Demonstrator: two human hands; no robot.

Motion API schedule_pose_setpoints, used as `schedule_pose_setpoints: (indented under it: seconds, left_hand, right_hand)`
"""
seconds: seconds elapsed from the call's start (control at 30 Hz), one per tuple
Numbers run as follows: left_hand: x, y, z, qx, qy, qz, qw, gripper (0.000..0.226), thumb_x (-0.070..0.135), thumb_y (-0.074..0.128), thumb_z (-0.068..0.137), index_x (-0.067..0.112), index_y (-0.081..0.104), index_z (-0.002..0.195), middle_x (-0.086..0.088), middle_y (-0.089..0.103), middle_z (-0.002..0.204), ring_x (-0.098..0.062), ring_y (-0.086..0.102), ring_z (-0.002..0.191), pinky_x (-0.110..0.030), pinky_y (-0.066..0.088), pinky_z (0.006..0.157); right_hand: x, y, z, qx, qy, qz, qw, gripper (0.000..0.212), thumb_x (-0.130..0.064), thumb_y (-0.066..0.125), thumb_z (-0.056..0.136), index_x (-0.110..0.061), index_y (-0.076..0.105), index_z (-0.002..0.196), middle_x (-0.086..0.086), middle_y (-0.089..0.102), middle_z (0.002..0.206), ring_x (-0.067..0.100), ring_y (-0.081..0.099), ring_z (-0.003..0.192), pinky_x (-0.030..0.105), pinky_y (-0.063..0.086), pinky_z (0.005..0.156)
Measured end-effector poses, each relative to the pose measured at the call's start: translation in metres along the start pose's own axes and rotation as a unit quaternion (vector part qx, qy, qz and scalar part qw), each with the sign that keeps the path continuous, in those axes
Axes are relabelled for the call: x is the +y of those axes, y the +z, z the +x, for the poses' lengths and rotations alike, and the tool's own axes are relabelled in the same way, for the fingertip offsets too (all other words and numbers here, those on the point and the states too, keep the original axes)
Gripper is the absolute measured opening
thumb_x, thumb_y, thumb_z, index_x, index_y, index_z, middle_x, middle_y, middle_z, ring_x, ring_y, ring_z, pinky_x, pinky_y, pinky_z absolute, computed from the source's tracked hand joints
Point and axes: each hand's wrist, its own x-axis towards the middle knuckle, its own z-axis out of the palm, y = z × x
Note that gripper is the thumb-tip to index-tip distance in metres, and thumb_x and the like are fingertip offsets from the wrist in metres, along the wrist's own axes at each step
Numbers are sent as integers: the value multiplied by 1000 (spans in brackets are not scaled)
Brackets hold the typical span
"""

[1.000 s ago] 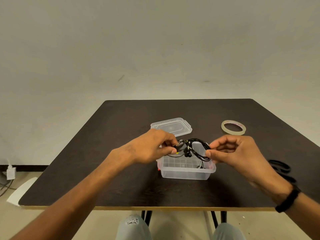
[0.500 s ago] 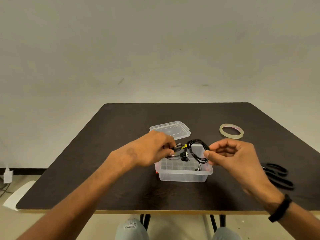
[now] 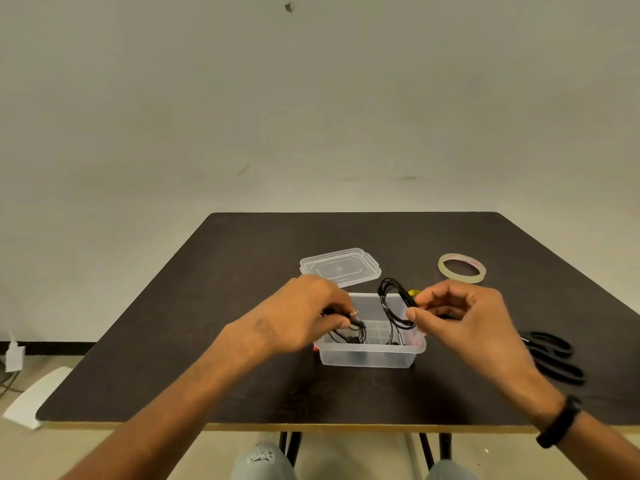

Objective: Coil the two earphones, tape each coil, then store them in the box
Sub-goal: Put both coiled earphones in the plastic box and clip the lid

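A clear plastic box (image 3: 370,356) stands open on the dark table (image 3: 242,258). My left hand (image 3: 304,317) pinches one black earphone coil (image 3: 353,330) down inside the box's left half. My right hand (image 3: 464,317) pinches the second black earphone coil (image 3: 393,299) upright over the box's right half, its lower loops hanging into the box. A bit of yellow shows by my right fingertips. Parts of both coils are hidden behind my fingers.
The clear lid (image 3: 341,268) lies flat just behind the box. A roll of clear tape (image 3: 461,268) sits at the back right. Black scissors (image 3: 550,355) lie to the right, close to my right wrist. The table's front edge (image 3: 311,426) runs near my forearms.
The two coils, held together above the box, have come apart. My left hand lowered its coil into the box; my right hand moved right with the other coil.
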Motion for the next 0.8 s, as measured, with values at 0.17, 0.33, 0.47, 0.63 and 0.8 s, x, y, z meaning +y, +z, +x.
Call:
schedule_pose_setpoints:
  seconds: [0.17, 0.33, 0.47, 0.63, 0.8]
  left_hand:
    - [0, 13, 7, -82, -13, -4, 997, 28, 34, 67, 100, 25, 75, 125, 7, 76, 118, -9, 69, 105, -33, 56, 96]
    - [-4, -8, 2, 11, -23, -57, 998, 32, 44, 65, 99, 22, 76, 120, 10, 77, 114, 0, 69, 100, -15, 55, 87]
    - [-16, -16, 0, 114, -44, -31, 992, 14, 25, 68, 99, 19, 78, 107, 9, 76, 98, -3, 67, 87, -20, 54, 79]
    - [-20, 2, -2, 29, -15, 22, 999, 26, 45, 58, 103, 33, 76, 118, 7, 59, 124, -7, 49, 115, -28, 45, 97]
    - [-24, 10, 4, 91, -68, -93, 989, 37, 45, 49, 107, 22, 76, 117, 6, 64, 118, -4, 52, 112, -14, 45, 91]
  right_hand:
    - [-3, -3, 0, -95, -126, -194, 968, 22, -11, 87, 81, -27, 76, 91, -13, 74, 82, 1, 71, 84, 14, 56, 78]
    - [-10, -5, 11, -198, -151, -300, 921, 16, -20, 82, 89, -31, 79, 101, -20, 73, 91, -6, 65, 93, 9, 50, 81]
    - [-14, 3, 26, -257, -138, -352, 890, 15, -19, 76, 93, -29, 82, 103, -16, 77, 98, 0, 67, 86, 14, 52, 80]
    - [-15, 20, 39, -322, -106, -397, 853, 22, -14, 71, 95, -28, 82, 108, -12, 77, 111, 5, 69, 98, 24, 57, 92]
    - [-39, 7, 58, -337, -75, -336, 876, 28, -15, 63, 101, -36, 80, 107, -18, 75, 108, 2, 69, 100, 23, 56, 91]
